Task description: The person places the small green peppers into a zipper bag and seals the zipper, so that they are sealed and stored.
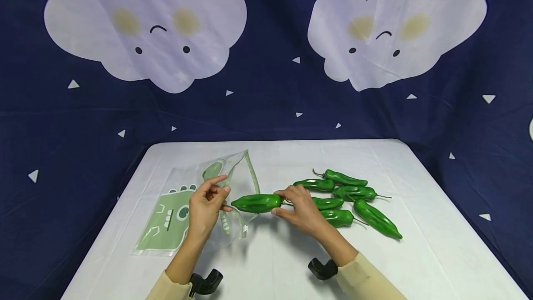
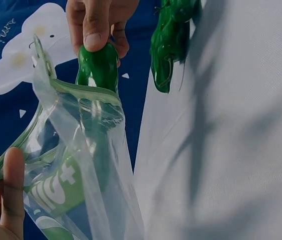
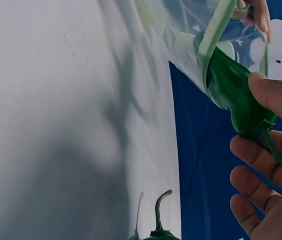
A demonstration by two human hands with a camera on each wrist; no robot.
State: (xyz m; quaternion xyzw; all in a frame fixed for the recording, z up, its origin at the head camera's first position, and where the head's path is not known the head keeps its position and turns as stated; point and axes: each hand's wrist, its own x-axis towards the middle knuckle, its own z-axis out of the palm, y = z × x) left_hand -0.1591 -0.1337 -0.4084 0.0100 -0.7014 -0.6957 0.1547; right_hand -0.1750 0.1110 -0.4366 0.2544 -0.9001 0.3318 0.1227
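A clear zip bag [image 1: 164, 226] with a green cartoon print and green zip edges hangs from my left hand [image 1: 204, 209], whose thumb and fingers pinch one edge of its mouth. The mouth stands spread apart. My right hand [image 1: 303, 208] grips a long green pepper [image 1: 257, 203] near its stem end, thumb on one side and fingers on the other. In the left wrist view, the pepper [image 2: 97, 70] points tip first into the bag, and its lower part shows through the clear plastic [image 2: 113, 165]. The curved stem [image 3: 275, 147] lies by the right fingers.
Several more green peppers [image 1: 376, 219] lie in a loose group on the white table [image 1: 283, 263], to the right of and behind my right hand. A dark blue cloth [image 1: 270, 105] with clouds hangs behind the table. Each wrist wears a black mount [image 1: 322, 270].
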